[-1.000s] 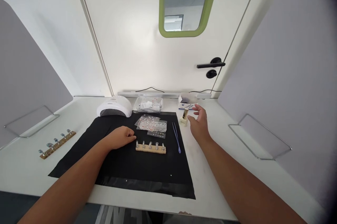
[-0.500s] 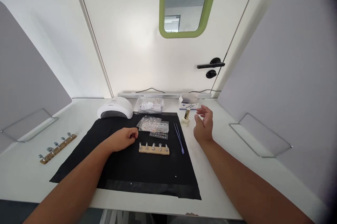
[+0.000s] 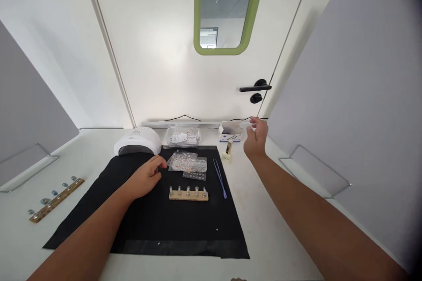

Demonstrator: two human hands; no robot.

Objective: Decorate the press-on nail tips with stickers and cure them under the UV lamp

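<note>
My left hand [image 3: 145, 177] rests over the black mat [image 3: 184, 224], fingers loosely bent and apart with nothing in them, left of the clear packets of small decorations [image 3: 187, 164]. My right hand [image 3: 256, 139] is raised at the right of the small box [image 3: 230, 132], fingers curved and apart, holding nothing. Between the hands, a light wooden strip [image 3: 188, 195] with several clear nail-tip stands lies on the mat. Blue tweezers [image 3: 220, 179] lie along the mat's right side, and a cream bottle with a gold cap [image 3: 227, 152] stands just beyond them.
A white nail lamp [image 3: 138, 140] sits at the back left, beside a clear tray of packets [image 3: 183, 137]. On the far left lies another strip with nail tips [image 3: 57, 200]. Wire holders [image 3: 316, 171] stick out by the right panel, and a door with a black handle [image 3: 255, 89] rises behind.
My right hand has risen away from beside the bottle, toward the back. My left hand's fingers have opened slightly. The whole view has shifted a little.
</note>
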